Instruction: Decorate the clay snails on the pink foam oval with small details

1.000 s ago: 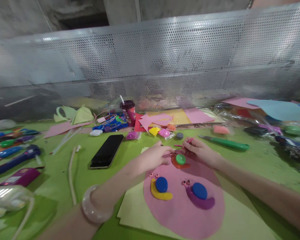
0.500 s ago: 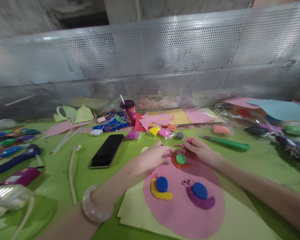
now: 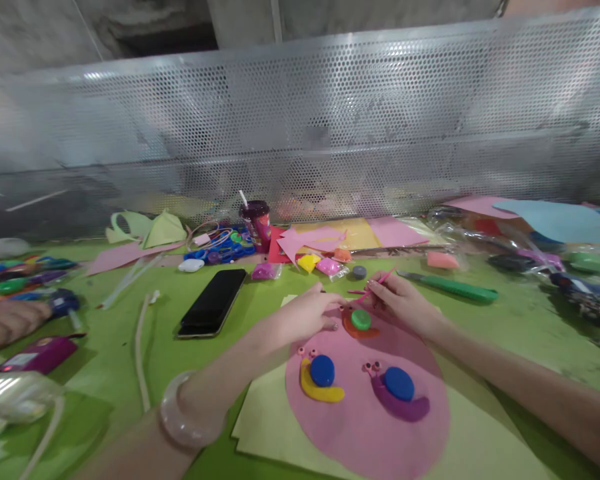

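My right hand [image 3: 403, 300] pinches a thin pink stick-like tool [image 3: 386, 275] beside the small orange clay snail [image 3: 365, 331] with a green cap [image 3: 361, 319] as its shell. On the snail's other side, my left hand [image 3: 313, 312] rests with index finger and thumb apart, close to its eyes. The snail lies near the top of a pink paper oval [image 3: 350, 427]. Lower on that oval are a yellow clay snail [image 3: 325, 393] and a purple clay snail [image 3: 410, 408], both with blue caps and stalked eyes. The tool's tip is partly hidden by my fingers.
Pale yellow sheets [image 3: 265, 427] lie under the oval. A phone [image 3: 213, 303] is to the left, a green cutter knife [image 3: 453, 285] to the right. Behind are a drink cup [image 3: 257, 227] and clay packets [image 3: 330, 267]. Another person's hand [image 3: 13, 320] is at far left.
My right hand has shifted slightly, and the pink tool now points up more visibly. My left hand has stayed nearly still. The other person's hand has come further into view.
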The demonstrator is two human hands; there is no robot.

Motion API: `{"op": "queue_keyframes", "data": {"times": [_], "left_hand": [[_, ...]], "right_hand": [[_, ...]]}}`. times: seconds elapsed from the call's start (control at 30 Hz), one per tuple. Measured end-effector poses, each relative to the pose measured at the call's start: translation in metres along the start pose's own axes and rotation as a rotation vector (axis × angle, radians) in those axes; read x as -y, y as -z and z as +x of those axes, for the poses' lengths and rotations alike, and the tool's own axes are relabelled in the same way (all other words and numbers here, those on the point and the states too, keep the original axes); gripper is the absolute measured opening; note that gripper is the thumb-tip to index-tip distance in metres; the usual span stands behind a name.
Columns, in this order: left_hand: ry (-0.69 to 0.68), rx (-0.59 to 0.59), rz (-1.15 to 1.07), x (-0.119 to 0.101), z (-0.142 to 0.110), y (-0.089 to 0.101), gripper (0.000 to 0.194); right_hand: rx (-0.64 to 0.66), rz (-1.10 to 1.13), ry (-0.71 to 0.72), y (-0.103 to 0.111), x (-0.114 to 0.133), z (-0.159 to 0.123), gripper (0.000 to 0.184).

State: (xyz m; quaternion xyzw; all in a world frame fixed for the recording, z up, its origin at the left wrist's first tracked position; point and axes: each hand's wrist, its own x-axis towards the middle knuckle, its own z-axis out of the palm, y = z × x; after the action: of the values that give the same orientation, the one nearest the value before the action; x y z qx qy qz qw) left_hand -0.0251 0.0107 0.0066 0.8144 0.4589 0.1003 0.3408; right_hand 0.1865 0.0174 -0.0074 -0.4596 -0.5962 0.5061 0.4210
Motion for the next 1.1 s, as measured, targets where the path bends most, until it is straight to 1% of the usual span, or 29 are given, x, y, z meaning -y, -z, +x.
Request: {"op": "queue_keyframes", "data": {"times": [0.2,0.27,0.43,0.53,0.77,0.93,1.1], "left_hand": [[0.028,-0.035,0.085,-0.002,0.000,0.001,0.048],[0.027,-0.025,0.108,-0.003,0.001,0.002,0.047],[0.028,0.020,0.142,-0.007,0.001,0.007,0.048],[0.027,0.038,0.151,-0.011,-0.002,0.010,0.048],[-0.015,0.024,0.063,-0.011,-0.004,0.009,0.046],[-0.012,0.027,0.094,-0.011,-0.003,0.010,0.045],[0.014,0.046,0.130,-0.013,-0.003,0.011,0.045]], "right_hand": [[-0.077,-0.343,0.146,-0.005,0.012,-0.004,0.028],[-0.091,-0.428,0.199,-0.008,0.018,-0.005,0.026],[-0.060,-0.625,0.239,-0.018,0.025,-0.010,0.024],[-0.049,-0.659,0.235,-0.021,0.023,-0.011,0.022],[-0.041,-0.719,0.233,-0.019,0.018,-0.007,0.029],[-0.013,-0.744,0.238,-0.018,0.015,-0.006,0.028],[-0.030,-0.736,0.237,-0.018,0.014,-0.005,0.028]]}}
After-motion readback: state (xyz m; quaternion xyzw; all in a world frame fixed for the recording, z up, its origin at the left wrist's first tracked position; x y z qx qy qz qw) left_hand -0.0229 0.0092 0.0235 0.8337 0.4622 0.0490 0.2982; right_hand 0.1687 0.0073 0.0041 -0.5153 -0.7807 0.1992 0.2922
